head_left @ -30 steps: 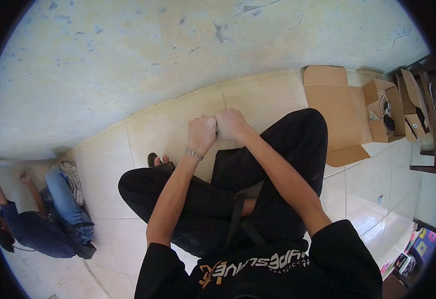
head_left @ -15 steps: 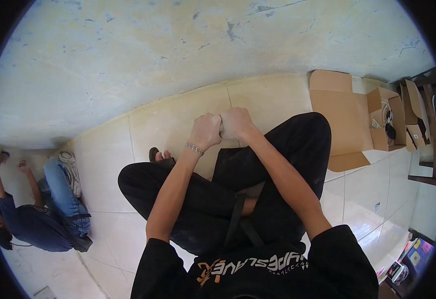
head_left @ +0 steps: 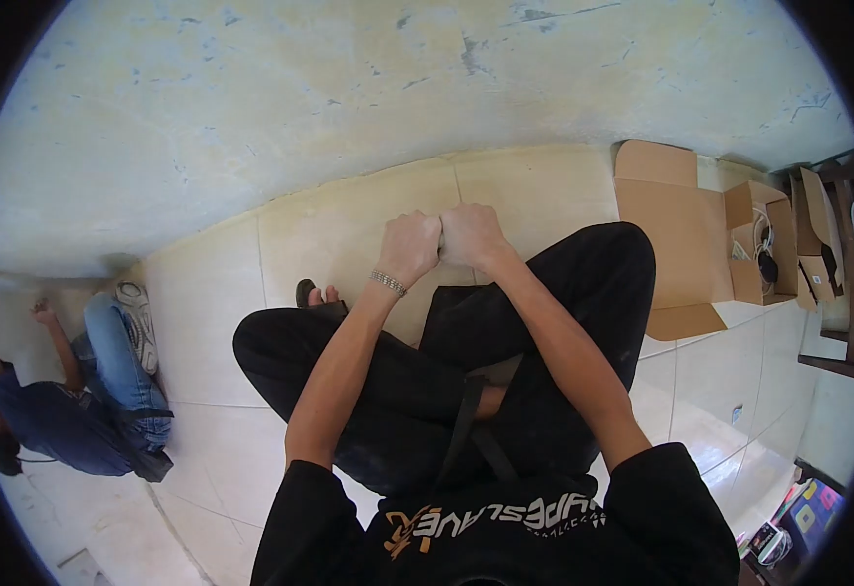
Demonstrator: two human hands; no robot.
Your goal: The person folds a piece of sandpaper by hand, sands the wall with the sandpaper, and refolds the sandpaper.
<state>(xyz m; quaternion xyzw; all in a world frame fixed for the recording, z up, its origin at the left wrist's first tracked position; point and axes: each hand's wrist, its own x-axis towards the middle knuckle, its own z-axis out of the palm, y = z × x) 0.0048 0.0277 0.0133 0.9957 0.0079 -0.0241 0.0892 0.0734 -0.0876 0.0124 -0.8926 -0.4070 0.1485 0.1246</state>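
Observation:
My left hand (head_left: 411, 248) and my right hand (head_left: 474, 237) are held out in front of me above the floor, knuckles side by side and touching or nearly so. Fingers on both are curled closed, their backs turned up toward me. A small dark sliver shows in the gap between them, but whatever they grip is hidden. Around the left wrist sits a metal-link bracelet (head_left: 387, 283). Below the hands are my crossed legs in black trousers (head_left: 583, 283).
An open cardboard box (head_left: 676, 239) lies at the right, beside a smaller box (head_left: 744, 205) holding cables and a dark object. Dark wooden furniture (head_left: 837, 356) stands at the far right. Another person (head_left: 65, 420) sits at the left by the painted wall (head_left: 349, 98).
The view has shifted slightly, so the boxes appear a little lower and further right. My hands stay closed together, turned slightly. The other person's raised hand has moved left.

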